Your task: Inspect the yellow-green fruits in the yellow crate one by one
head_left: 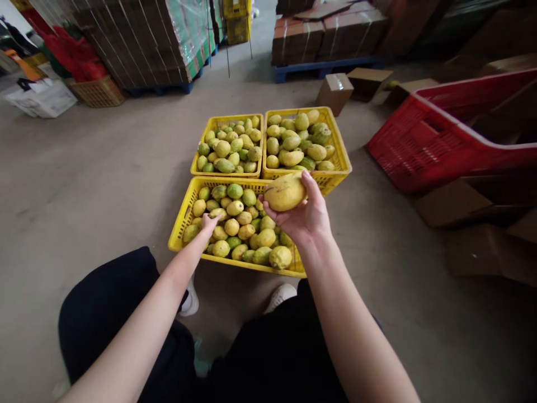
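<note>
My right hand (308, 215) is closed around a large yellow oval fruit (285, 192) that looks like a small papaya, with dark scratch marks on its skin. It holds this fruit up above the right side of the near yellow crate (178, 224). Down in that crate, my left hand (208, 221) grips a smaller yellow-green fruit (218, 214) among many others; part of its fingers is hidden. Yellow and green fruits of the same sort fill the crate, one knobbly yellow fruit (280, 257) lying at its front edge.
Behind stand two more yellow crates of fruit, a left one (195, 162) and a right one (344, 159). A big red crate (403, 137) is on the right, with open cardboard boxes (453, 201) beside it. Wrapped pallet stacks (146, 45) and a small carton (334, 92) are farther back.
</note>
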### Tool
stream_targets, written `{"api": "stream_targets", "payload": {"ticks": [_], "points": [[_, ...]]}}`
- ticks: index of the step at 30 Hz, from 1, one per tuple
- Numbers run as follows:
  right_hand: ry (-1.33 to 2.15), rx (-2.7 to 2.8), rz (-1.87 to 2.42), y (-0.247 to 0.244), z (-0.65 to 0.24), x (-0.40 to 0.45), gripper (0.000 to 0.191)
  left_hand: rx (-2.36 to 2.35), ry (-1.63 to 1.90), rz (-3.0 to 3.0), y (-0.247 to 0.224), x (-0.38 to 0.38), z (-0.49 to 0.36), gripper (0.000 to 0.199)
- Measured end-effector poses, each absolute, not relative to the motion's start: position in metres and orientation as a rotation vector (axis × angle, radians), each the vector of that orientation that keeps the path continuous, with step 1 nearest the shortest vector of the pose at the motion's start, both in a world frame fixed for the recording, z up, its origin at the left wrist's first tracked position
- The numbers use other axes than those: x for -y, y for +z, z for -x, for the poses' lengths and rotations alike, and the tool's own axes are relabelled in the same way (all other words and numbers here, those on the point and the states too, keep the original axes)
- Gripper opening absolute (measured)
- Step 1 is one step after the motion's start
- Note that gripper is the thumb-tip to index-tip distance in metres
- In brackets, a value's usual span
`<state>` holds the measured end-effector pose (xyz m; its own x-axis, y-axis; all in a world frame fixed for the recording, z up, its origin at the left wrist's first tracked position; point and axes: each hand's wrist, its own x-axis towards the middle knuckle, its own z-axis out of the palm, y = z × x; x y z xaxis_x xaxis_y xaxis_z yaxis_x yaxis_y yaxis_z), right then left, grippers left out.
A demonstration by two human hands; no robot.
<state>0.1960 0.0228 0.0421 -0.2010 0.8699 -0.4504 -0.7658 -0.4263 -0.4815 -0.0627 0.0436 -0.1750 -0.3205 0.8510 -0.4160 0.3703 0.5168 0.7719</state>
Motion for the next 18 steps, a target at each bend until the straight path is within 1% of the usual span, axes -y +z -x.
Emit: {"api": "stream_targets", "payload": {"ticks": [3,7,9,14,18], "points": [[1.838,0.207,0.836,0.047,-0.193,-0.018,0.034,-2.048,0.772,-0.964,-0.176,-0.045,0.061,0.031],[1.851,0.285,0.849,0.053,-0.187,-0.007,0.038,-2.09,0.787,-0.996,-0.177,-0.047,0.055,0.047],[1.843,0.299,0.868,0.056,-0.183,-0.001,0.04,-2.082,0.787,-1.025,-0.175,-0.047,0.051,0.05],[1.836,0.332,0.909,0.067,-0.177,0.012,0.038,-1.998,0.855,-1.036,-0.166,-0.043,0.048,0.041],[1.827,0.386,0.943,0.07,-0.171,0.018,0.036,-1.761,0.966,-1.009,-0.149,-0.037,0.059,0.036]]}}
